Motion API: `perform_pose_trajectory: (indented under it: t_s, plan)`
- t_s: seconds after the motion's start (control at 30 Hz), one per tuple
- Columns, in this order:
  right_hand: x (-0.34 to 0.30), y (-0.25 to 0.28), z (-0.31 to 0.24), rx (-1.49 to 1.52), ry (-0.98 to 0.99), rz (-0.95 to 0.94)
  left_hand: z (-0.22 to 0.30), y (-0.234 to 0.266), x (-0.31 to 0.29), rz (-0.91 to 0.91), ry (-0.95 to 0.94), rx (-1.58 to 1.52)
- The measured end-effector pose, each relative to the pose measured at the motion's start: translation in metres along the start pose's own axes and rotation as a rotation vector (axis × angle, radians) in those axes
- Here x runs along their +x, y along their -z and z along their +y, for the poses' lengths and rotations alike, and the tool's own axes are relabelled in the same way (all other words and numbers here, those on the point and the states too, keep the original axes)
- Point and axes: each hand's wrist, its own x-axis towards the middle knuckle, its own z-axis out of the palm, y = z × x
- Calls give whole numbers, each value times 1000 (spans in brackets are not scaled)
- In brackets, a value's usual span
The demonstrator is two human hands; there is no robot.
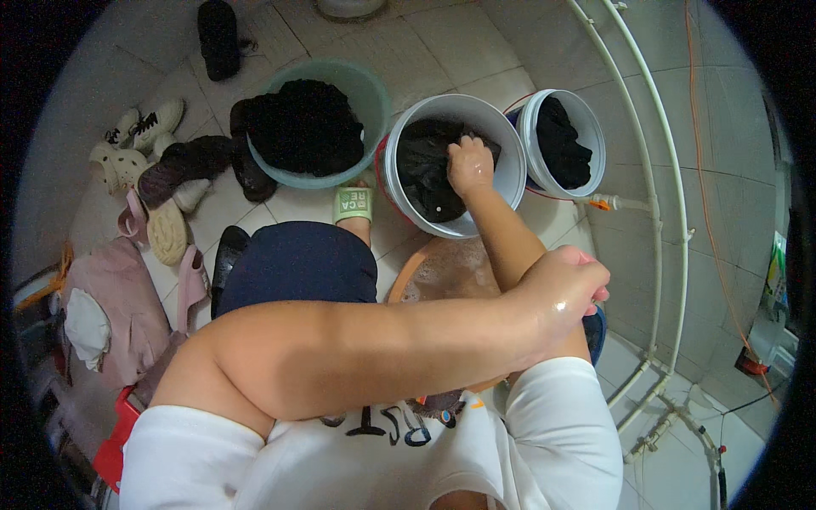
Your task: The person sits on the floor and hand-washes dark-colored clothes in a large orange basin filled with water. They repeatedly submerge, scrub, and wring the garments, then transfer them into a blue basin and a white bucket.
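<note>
My right hand [471,167] reaches into a white bucket [511,174], its curled fingers gripping a dark wet garment [425,170]. Across my body lies my left forearm, passing over the right arm. My left hand [565,287] is a wet fist above the right arm, with nothing showing out of it. Partly hidden beneath my arms, an orange basin [405,276] holds sudsy water.
A pale green basin [374,102] of black clothes [310,127] stands left of the bucket. To its right is a smaller bucket [529,127] with dark cloth [561,144]. Shoes [159,125] lie at left; white pipes [650,170] run along the right wall.
</note>
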Motion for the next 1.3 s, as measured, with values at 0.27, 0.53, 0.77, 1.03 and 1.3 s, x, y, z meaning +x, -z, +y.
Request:
perform_pose_trajectory:
  t_s: [0.27,0.53,0.77,1.03,1.3]
  plan:
    - [24,29,7,63,151,-72,0,16,-13,45,-76,-40]
    - [48,-12,-31,-3,-88,-338,19,31,4,197,-47,-54]
    - [35,-44,-15,276,-175,-369,25,33,5,191,-70,-89]
    - [-23,52,11,968,-539,-40,58,29,-13,143,-450,-106]
    - [-121,222,41,1216,-496,546,95,24,-30,160,-856,-266]
